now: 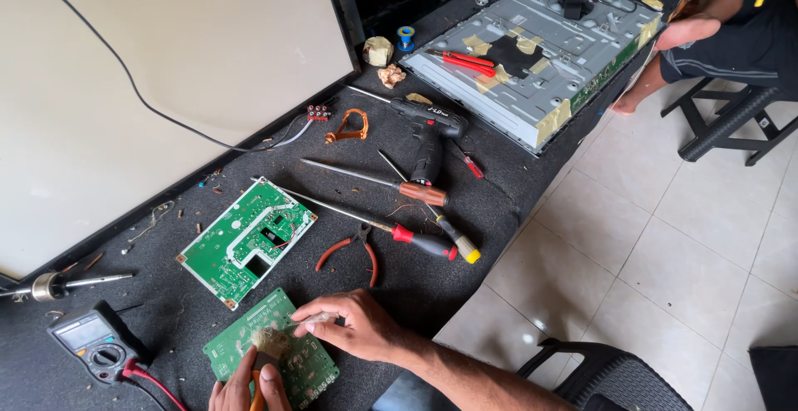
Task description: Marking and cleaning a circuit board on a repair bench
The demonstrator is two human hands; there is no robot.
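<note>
Your right hand (353, 326) rests on the small green circuit board (274, 357) at the near edge of the dark work mat (465, 211), thumb and forefinger pinched on something thin and pale; can't tell what it is. Your left hand (245, 390) sits at the frame's bottom edge, curled around the orange handle of a brush (268, 346) whose bristle head is on the board. Fingers mostly cut off, so grip detail is unclear.

Handling, my read: the board is light, stiff and thin, and will skate on the mat under brush strokes unless pinned. It looks fragile at solder joints and small parts, so hold it by the bare edges or corners, not across the components. Flat pressure from the right hand near the rim looks safest.

Around it:
- larger green-and-white circuit board (245, 243) just beyond, not touching
- multimeter (93, 343) to the left, red lead trailing near the board
- red-handled pliers (353, 253) and several screwdrivers (391, 185) further out
- cordless drill (431, 132) mid-mat
- metal chassis (532, 54) at the far end, another person seated beside it
</note>
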